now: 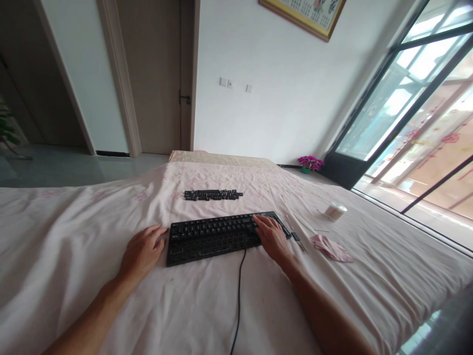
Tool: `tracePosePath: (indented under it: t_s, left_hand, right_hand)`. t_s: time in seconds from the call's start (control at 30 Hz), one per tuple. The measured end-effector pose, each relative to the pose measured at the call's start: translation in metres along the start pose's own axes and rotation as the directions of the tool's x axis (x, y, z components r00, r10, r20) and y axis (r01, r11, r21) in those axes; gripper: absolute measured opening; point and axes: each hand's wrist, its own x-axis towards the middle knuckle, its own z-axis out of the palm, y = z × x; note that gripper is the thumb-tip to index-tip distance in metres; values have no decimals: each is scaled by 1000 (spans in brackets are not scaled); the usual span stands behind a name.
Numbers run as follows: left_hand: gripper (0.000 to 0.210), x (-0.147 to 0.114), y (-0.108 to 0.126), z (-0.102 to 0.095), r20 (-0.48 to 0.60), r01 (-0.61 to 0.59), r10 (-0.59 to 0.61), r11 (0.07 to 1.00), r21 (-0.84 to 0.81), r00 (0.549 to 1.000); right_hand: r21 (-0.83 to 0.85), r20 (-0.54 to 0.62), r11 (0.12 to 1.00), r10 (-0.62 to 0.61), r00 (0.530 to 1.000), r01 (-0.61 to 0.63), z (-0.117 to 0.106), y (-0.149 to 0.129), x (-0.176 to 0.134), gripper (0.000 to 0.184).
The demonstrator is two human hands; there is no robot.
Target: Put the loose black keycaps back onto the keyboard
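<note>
A black keyboard (218, 235) lies on the pink cloth, its upper rows fitted with keys and its lower rows showing bare key sockets. My left hand (144, 246) rests on the cloth at the keyboard's left end, thumb apart from the fingers, nothing in it. Across the keyboard's right part lies my right hand (271, 236), fingers stretched out over the keys and hiding some of them. Behind the keyboard is a group of loose black keycaps (212, 195). A dark cable (239, 296) runs from the keyboard's near edge toward me.
On the right are a crumpled pink cloth (331, 248), a clear tub of cotton swabs (335, 211) and a small dark tool (295, 237) near the keyboard's corner. The pale pink sheet (199, 301) has folds. Beyond stand a wall, a door (158, 74) and flowers (310, 162).
</note>
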Motion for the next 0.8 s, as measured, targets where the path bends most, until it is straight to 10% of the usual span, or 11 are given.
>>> tracePosePath:
  t_s: [0.8]
  left_hand:
    - [39, 0, -1, 2, 1, -10, 10, 1000, 14, 1000]
  right_hand:
    - [156, -121, 975, 180, 976, -160, 20, 2, 0, 33]
